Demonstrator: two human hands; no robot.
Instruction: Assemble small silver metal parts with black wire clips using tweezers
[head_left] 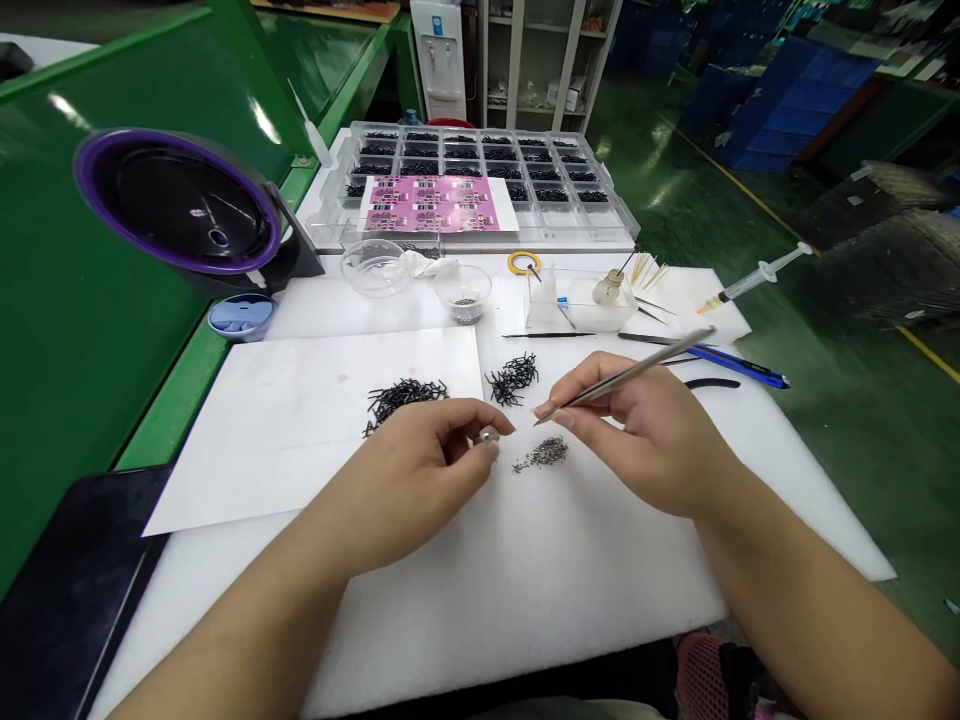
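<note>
Head view, workbench with two hands. Tweezers [671,352] lie right of centre in the frame, pinched between the thumb and fingers of the right hand [660,440], their tip pointing down and to the left. At the centre, the left hand [412,470] is curled, with a small silvery piece [489,434] between thumb and forefinger. Between the hands, a loose pile of tiny metal bits [551,452] is scattered on the white sheet [525,620], which covers most of the bench. Just above it in the frame is a heap of short black strips [513,380]; a larger black heap [397,398] lies on the paper [285,400] at centre left, partly hidden by the left hand.

Beyond, at upper centre, stand a clear cup [463,285] with grey bits in it and a clear tray [585,316] with a small bottle [607,288]. A syringe [765,272] is at upper right. Along the far edge, a divided box [619,215] holds black strips in its compartments, a pink printed sheet [435,205] lying across its front. A purple-rimmed fan [180,205] occupies the upper left, before a green partition [45,300].

Room: water dispenser [442,60] and cabinet [517,50], top centre; blue crates [795,100], upper right; green floor [870,430], right edge.
</note>
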